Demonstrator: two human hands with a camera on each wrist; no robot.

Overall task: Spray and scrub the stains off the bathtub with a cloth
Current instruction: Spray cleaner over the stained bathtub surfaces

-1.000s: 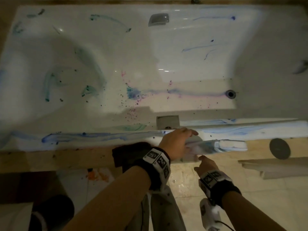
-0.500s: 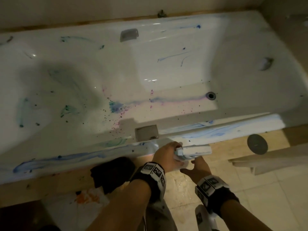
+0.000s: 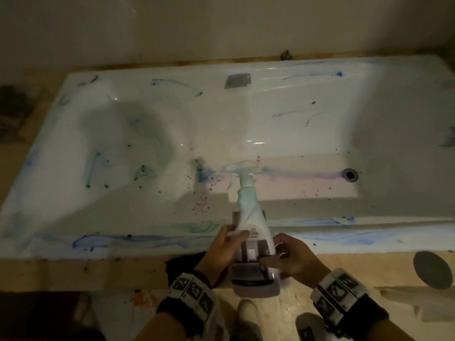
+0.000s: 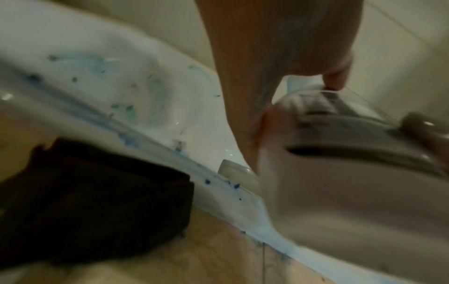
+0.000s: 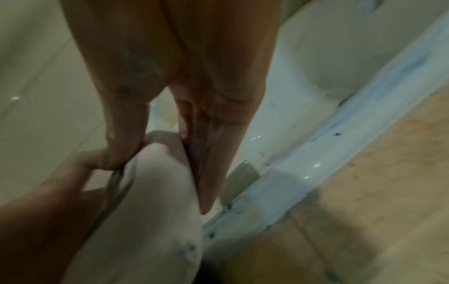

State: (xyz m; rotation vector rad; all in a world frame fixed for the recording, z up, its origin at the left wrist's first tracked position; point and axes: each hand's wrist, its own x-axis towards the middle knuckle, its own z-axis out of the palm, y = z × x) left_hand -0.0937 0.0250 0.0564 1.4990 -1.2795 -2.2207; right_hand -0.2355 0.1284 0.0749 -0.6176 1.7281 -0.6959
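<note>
The white bathtub [image 3: 369,134] carries blue, green and pink stains [image 3: 204,173] on its floor, walls and near rim. Over that near rim I hold a white spray bottle [image 3: 251,225] in both hands, its nozzle [image 3: 242,168] pointing away across the tub. My left hand [image 3: 229,236] grips its left side and my right hand [image 3: 278,254] wraps its lower right side, thumb across the label. In the wrist views the bottle [image 4: 352,192] [image 5: 157,192] fills the frame beside the fingers [image 5: 211,153]. A dark cloth [image 3: 182,264] [image 4: 97,201] lies on the wooden ledge, partly hidden behind my left wrist.
The drain [image 3: 350,174] sits at the right of the tub floor. A grey handle plate [image 3: 237,80] is on the far wall. A grey round disc [image 3: 430,269] lies on the wooden ledge [image 3: 49,274] at the right. Tiled floor and my feet are below.
The bottle, held sideways by my left hand before, now points away over the tub. My right hand has taken hold of it too. My head has pulled back.
</note>
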